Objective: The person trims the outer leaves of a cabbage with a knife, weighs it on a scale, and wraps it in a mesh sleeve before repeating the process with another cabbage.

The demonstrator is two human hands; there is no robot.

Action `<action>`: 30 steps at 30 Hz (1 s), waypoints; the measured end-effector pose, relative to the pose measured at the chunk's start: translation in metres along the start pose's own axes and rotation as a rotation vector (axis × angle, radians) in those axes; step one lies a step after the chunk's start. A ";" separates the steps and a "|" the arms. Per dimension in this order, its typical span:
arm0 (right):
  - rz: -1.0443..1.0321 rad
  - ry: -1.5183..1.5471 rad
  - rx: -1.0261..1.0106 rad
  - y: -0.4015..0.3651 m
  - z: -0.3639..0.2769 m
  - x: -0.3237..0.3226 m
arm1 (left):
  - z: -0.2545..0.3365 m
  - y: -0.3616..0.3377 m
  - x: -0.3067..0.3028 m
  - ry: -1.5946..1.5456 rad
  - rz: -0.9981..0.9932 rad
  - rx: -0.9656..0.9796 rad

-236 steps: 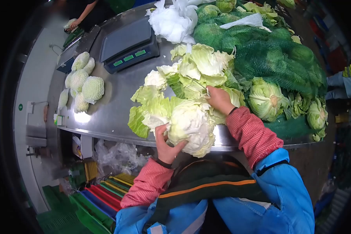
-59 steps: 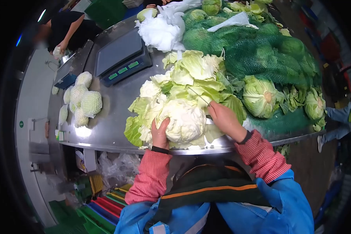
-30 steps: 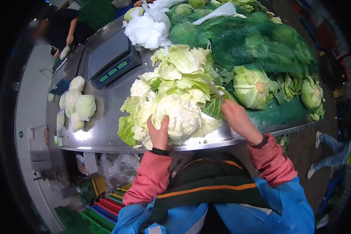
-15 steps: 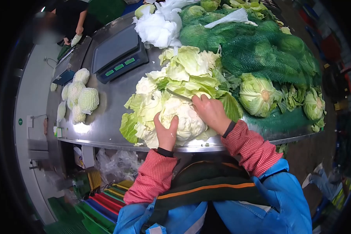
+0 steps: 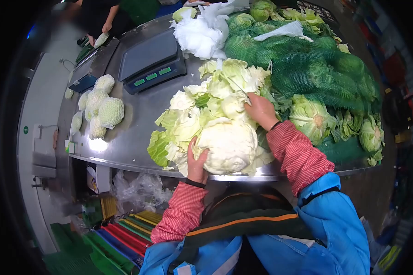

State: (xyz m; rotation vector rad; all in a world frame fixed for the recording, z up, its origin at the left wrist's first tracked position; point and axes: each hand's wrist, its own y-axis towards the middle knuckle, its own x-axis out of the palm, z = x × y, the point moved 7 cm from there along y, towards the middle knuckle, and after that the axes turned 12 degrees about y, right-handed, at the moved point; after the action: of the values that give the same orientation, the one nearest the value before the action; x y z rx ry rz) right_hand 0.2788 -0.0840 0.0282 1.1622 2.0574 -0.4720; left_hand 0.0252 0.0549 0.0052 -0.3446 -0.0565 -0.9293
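Observation:
A pale, trimmed cabbage [image 5: 227, 144] sits near the table's front edge, its smooth side up. My left hand [image 5: 198, 161] grips it from the left, thumb on top and fingers along the side. Beyond it, my right hand [image 5: 260, 110] is closed on the handle of a knife [image 5: 239, 87], whose thin blade points up and left over the leaves. A pale piece of leaf lies just beside that hand. Loose cabbage leaves [image 5: 231, 75] are heaped behind and to the left of the cabbage.
A digital scale [image 5: 151, 59] stands at the back left, near several net-wrapped cabbages [image 5: 111, 111]. Green mesh sacks [image 5: 316, 73] of cabbages fill the right, with a loose cabbage [image 5: 311, 115] in front. White foam netting [image 5: 199, 36] lies behind. A person's hand [image 5: 107, 27] is at far left.
My right hand has moved away from the cabbage, up and right, with the knife. The cabbage now shows a smoother, paler face, and my left hand still holds it.

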 end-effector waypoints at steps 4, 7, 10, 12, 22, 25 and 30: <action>0.042 0.191 0.014 -0.015 -0.007 -0.022 | 0.026 -0.001 -0.004 -0.459 -0.073 -0.031; -0.275 0.716 0.272 -0.046 -0.038 -0.026 | 0.049 0.006 -0.009 -0.419 -0.046 0.062; -0.158 0.593 -0.084 -0.053 -0.066 -0.027 | 0.071 0.006 -0.002 -0.212 -0.096 0.165; -0.178 0.647 -0.040 -0.055 -0.062 -0.029 | 0.067 0.012 -0.016 -0.128 -0.187 0.085; -0.047 0.630 -0.076 -0.064 -0.055 -0.039 | 0.034 0.016 -0.001 -0.246 -0.117 -0.062; -0.018 0.526 0.041 -0.067 -0.040 -0.047 | 0.035 0.011 -0.005 -0.304 0.014 -0.069; -0.165 0.289 -0.083 -0.120 -0.060 -0.006 | 0.020 0.000 -0.009 0.004 0.319 -0.037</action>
State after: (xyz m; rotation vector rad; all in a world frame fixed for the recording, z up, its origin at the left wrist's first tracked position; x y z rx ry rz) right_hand 0.1542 -0.1142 0.0696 1.0661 2.4112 -0.3056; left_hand 0.0223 0.0681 0.0225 -0.3734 0.0196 -0.6157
